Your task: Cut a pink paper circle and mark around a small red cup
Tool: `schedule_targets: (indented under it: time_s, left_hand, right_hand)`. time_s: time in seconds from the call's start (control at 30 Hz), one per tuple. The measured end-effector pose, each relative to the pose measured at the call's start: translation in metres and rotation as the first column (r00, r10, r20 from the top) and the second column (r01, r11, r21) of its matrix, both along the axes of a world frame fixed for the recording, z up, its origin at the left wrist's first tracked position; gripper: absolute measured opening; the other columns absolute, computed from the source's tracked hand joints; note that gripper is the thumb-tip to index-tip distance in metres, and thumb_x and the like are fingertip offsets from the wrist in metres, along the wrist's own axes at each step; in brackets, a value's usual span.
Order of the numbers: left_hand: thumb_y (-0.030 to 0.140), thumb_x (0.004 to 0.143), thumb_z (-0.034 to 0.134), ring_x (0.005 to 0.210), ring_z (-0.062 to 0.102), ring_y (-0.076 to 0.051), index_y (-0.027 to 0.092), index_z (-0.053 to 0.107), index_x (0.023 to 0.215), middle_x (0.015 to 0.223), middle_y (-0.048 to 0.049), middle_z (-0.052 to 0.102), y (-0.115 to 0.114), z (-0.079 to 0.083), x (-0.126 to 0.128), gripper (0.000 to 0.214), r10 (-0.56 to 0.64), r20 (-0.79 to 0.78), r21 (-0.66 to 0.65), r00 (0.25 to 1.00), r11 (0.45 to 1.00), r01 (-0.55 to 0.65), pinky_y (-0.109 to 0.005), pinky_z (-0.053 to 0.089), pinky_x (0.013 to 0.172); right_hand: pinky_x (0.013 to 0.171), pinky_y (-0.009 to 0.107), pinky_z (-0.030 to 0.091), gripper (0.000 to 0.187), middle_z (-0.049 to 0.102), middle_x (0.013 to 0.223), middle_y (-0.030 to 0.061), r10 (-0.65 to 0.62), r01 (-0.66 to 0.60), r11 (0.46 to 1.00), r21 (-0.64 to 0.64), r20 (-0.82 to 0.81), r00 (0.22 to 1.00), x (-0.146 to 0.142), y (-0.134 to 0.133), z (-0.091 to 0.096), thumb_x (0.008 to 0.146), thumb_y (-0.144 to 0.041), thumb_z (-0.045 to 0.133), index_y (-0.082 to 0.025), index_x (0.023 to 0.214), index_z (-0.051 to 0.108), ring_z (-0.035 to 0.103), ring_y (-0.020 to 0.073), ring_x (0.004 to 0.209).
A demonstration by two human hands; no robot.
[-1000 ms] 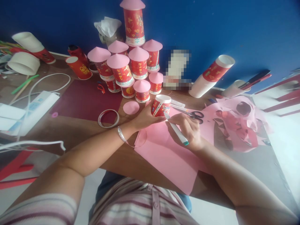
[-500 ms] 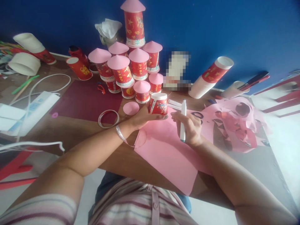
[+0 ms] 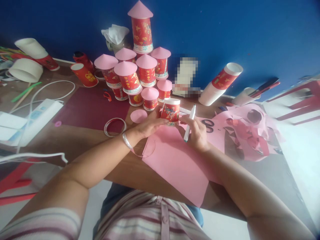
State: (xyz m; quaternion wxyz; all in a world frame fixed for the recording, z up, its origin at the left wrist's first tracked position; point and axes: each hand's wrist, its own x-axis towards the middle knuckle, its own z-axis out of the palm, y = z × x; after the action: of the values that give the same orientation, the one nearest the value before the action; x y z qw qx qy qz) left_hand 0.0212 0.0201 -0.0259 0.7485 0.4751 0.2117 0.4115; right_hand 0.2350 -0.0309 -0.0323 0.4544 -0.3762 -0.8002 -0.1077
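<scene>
My left hand (image 3: 150,124) grips a small red patterned paper cup (image 3: 171,110), held upside down with its rim on a pink paper sheet (image 3: 175,160). My right hand (image 3: 196,131) is closed round a white marker (image 3: 188,122) that points up and slightly right, just right of the cup. A cut pink paper circle (image 3: 138,116) lies left of the cup. Black-handled scissors (image 3: 209,125) lie on the pink paper just beyond my right hand.
A stack of red cups with pink cone roofs (image 3: 136,75) stands behind. A stack of white-and-red cups (image 3: 220,83) lies on its side at right. Pink paper scraps (image 3: 250,130) pile at right. A white power strip (image 3: 37,116) and a tape ring (image 3: 115,126) lie at left.
The marker has swung up from the pink paper to point upward. My left hand has tipped the cup upright on the sheet, and both hands have drawn closer together.
</scene>
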Motion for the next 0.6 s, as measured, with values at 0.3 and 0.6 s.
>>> schedule_targets:
  time_s: [0.3, 0.6]
  left_hand:
    - [0.028, 0.078, 0.099, 0.103, 0.076, -0.021, 0.021, 0.070, 0.118, 0.107, -0.0042, 0.079, -0.002, -0.002, 0.002, 0.051, -0.020, -0.030, -0.042, 0.999, 0.999, 0.019, -0.039, 0.058, 0.099]
    - [0.037, 0.076, 0.092, 0.091, 0.075, -0.023, 0.019, 0.077, 0.116, 0.099, -0.0064, 0.080, 0.005, -0.010, -0.005, 0.046, -0.018, 0.063, -0.197, 0.998, 0.980, 0.030, -0.038, 0.058, 0.088]
  right_hand:
    - [0.073, 0.033, 0.066, 0.032, 0.080, 0.109, 0.0091, 0.115, -0.115, 0.993, 0.023, -0.021, 0.993, -0.002, 0.000, -0.003, 0.107, -0.022, 0.072, -0.026, 0.136, 0.062, 0.081, 0.0241, 0.093]
    - [0.075, 0.038, 0.070, 0.037, 0.081, 0.118, 0.0120, 0.080, -0.093, 0.990, -0.110, -0.123, 0.989, 0.006, 0.003, -0.016, 0.108, -0.031, 0.073, -0.027, 0.142, 0.059, 0.083, 0.0248, 0.091]
